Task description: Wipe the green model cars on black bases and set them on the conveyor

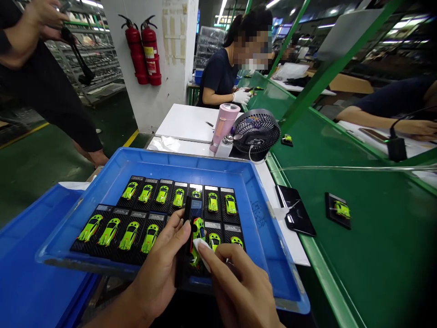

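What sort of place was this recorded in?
Likely a factory assembly line: a long green belt bears model cars, more lie in a blue tray, and a white-gloved co-worker sits beside the belt.

Both hands work bare above the near side of the tray. Left hand: forearm slanting up toward the tray, thumb raised, index finger bent in a grip. Right hand: just beside the left, back uppermost, knuckles bent, index finger reaching leftward; its thumb I cannot make out.
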The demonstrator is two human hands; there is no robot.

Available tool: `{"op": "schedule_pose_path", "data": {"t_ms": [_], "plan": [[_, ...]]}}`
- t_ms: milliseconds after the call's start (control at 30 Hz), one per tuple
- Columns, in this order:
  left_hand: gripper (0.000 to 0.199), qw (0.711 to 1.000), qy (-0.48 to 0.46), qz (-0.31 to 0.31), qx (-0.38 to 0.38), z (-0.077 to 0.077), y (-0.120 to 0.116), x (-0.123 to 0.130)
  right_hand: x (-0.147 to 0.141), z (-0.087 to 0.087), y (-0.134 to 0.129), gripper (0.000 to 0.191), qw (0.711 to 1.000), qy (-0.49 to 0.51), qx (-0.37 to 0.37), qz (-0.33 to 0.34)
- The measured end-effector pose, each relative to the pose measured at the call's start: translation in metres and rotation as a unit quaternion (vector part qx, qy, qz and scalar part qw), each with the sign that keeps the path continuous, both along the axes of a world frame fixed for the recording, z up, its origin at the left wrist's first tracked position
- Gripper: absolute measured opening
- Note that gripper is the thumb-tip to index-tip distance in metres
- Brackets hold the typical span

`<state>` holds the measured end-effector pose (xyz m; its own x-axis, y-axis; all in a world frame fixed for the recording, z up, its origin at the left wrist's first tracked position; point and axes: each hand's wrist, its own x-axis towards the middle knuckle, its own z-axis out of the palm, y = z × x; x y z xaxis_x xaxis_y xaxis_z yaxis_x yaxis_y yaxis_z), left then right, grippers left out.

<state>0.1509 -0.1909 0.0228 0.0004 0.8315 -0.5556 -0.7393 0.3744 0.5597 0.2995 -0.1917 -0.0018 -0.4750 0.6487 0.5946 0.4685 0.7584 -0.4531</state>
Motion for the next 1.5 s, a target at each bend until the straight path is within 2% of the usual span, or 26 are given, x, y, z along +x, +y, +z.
{"op": "schedule_pose_path", "data": {"t_ms": [67,133,200,300,400,467,600,767,833,1000,1233,1500], "plan": [[0.037,1.000,0.011,0.003,0.009,0.001,-0.001,0.000,-0.004,-0.002,0.000,0.043,0.998,-0.032,0.050,-0.013],[0.035,1.000,0.021,0.004,0.018,0.001,-0.001,-0.001,-0.003,-0.003,-0.001,0.041,0.998,-0.043,0.052,-0.006],[0.034,1.000,0.021,0.009,0.010,0.001,0.001,-0.003,0.002,-0.001,-0.001,0.039,0.999,-0.028,0.000,0.016],[0.030,1.000,-0.005,-0.004,-0.004,-0.001,0.005,-0.005,0.012,0.004,0.001,0.038,0.992,0.066,-0.103,0.015],[0.037,0.999,-0.040,-0.030,-0.009,-0.004,0.008,-0.005,0.016,0.009,0.006,0.035,0.977,0.152,-0.150,-0.019],[0.040,0.997,-0.063,-0.031,-0.016,-0.007,0.010,-0.004,0.013,0.010,0.008,0.034,0.972,0.169,-0.164,-0.013],[0.039,0.995,-0.099,-0.031,0.000,-0.011,0.009,-0.002,0.001,0.010,0.006,0.042,0.973,0.165,-0.156,0.026],[0.039,0.995,-0.100,-0.028,-0.008,-0.011,0.009,-0.003,-0.005,0.010,0.005,0.046,0.981,0.098,-0.145,0.079],[0.040,0.993,-0.114,-0.029,-0.017,-0.011,0.011,-0.004,-0.004,0.008,0.006,0.046,0.982,0.090,-0.149,0.073],[0.035,0.985,-0.166,-0.034,-0.020,-0.012,0.014,-0.006,-0.001,0.006,0.007,0.042,0.978,0.147,-0.144,0.022],[0.028,0.979,-0.184,0.031,-0.076,-0.016,0.014,-0.006,-0.004,0.007,0.005,0.045,0.978,0.150,-0.141,0.030],[0.029,0.977,-0.192,0.049,-0.080,-0.020,0.015,-0.005,-0.008,0.003,0.007,0.043,0.980,0.139,-0.138,0.027]]}}
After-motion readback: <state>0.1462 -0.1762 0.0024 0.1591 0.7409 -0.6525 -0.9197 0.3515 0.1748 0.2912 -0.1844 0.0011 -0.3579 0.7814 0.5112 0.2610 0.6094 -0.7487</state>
